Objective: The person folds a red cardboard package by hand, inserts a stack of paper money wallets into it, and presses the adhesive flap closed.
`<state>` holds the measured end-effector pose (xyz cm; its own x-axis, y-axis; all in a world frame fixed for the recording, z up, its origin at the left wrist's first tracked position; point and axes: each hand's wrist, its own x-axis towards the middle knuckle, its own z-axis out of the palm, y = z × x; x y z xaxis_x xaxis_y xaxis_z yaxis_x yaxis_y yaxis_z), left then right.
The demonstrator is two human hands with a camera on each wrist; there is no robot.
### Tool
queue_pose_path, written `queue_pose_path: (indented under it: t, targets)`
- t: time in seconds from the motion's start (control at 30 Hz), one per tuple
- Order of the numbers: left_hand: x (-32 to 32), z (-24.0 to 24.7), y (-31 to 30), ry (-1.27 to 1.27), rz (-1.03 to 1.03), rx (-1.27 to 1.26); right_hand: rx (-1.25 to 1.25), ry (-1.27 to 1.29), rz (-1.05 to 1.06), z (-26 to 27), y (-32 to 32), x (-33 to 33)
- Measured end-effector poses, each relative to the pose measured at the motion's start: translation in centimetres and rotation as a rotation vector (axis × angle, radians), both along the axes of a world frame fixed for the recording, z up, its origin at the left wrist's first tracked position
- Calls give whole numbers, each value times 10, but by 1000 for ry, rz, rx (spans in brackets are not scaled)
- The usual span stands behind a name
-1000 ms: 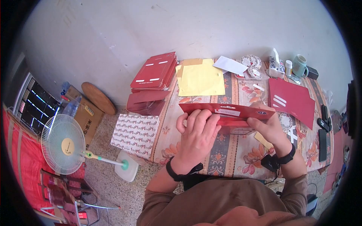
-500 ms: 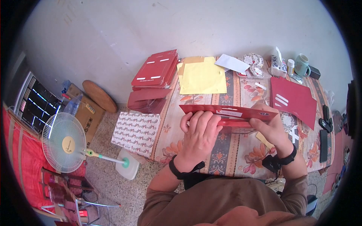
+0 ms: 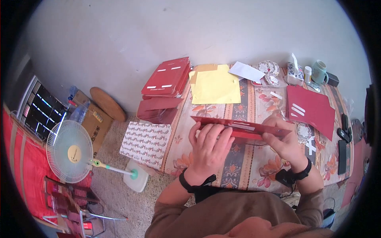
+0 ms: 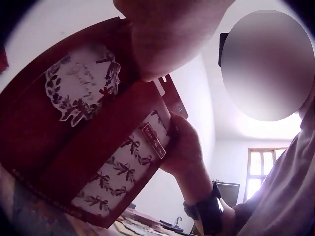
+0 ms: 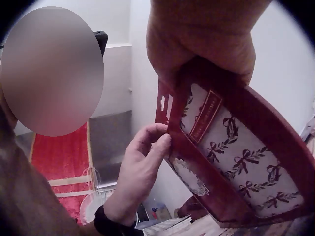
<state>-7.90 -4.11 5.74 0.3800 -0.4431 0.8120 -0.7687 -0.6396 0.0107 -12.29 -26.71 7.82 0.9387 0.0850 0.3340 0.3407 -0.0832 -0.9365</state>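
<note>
Two hands (image 3: pixel 212 148) grip one red card folder (image 3: pixel 242 129).

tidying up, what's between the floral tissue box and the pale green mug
A small white cylindrical bottle stands between the tissue box and the mug, in the head view.

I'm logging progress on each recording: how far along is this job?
The red folder already carries a wreath cut-out and patterned panel, so its decoration looks largely done. The left hand and right hand hold it up above the table. Putting it down is left, and perhaps the flat red sheets at the right. Whether the red stack is finished or waiting, I cannot tell.
</note>
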Motion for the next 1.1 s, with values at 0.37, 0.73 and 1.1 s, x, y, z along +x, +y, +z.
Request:
queue_pose_path:
  t: [0.37,0.73,1.1]
  targets:
    - [-3,-18,2,-136,-103,-63,-97,-146,71,-5,2,-9]
    - [0,-16,2,-116,-86,-55,-207,-266,27,-4,10,-10]
    - [-7,-26,8,-82,-117,-123,-317,-341,172,-2,10,-11]
